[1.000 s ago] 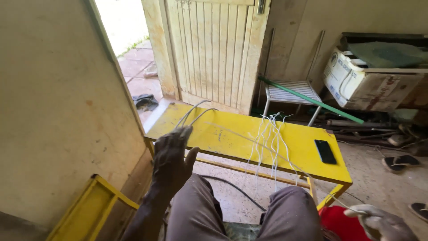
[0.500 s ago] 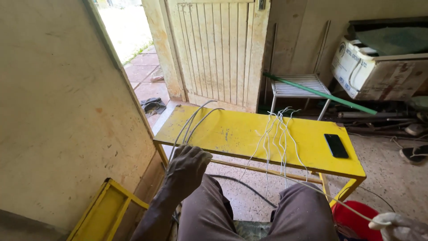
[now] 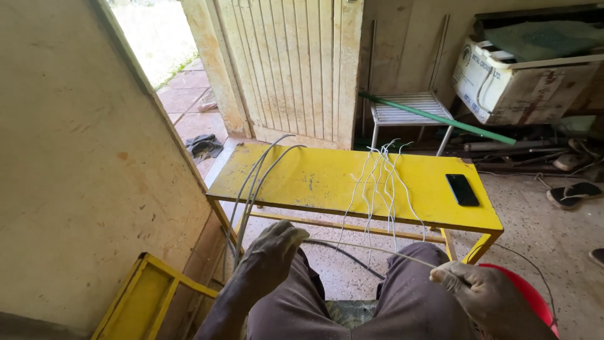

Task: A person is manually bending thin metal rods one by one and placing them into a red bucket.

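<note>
One thin pale wire (image 3: 371,249) runs between our two hands, and its long axis lies almost level, from left to right, above our knees. Our right hand (image 3: 487,296) is closed around its right end, fingers curled tight on it. Our left hand (image 3: 272,250) is near the other end; its fingers are bent down, but we cannot tell if they really pinch the wire or only rest beside it, because the back of the hand covers the contact. The left hand is also just beside a bundle of grey wires (image 3: 251,189) that hangs from the left edge of the yellow table (image 3: 314,179). A second bunch of white wires (image 3: 380,182) lies over the middle of the table, in front of us, well apart from both hands. A black phone (image 3: 462,189) lies at the right side. The red bucket (image 3: 535,299) is partly hidden behind the right hand.
</note>
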